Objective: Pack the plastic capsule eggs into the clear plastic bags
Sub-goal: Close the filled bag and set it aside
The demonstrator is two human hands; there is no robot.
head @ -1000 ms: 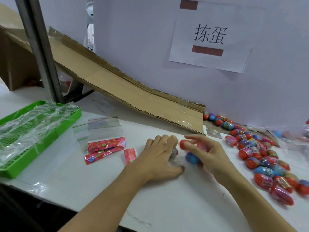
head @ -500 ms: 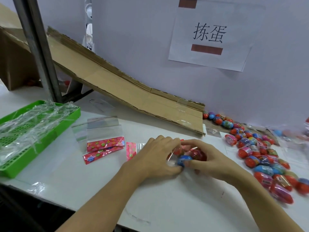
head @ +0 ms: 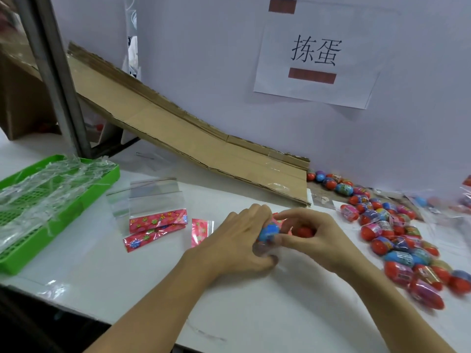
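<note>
Both hands meet mid-table, the left hand [head: 237, 240] gripping a clear bag [head: 265, 250] while the right hand [head: 305, 233] pinches a blue egg [head: 269, 231] at its mouth, so keep that mouth spread and push the egg straight in.

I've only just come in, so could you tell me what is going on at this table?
A person is packing capsule eggs into a small clear bag. The left hand holds the bag near its mouth, with a blue egg at the opening. The right hand grips a red egg beside it. A heap of loose eggs lies to the right, and spare empty bags lie next to a green tray on the left.
</note>
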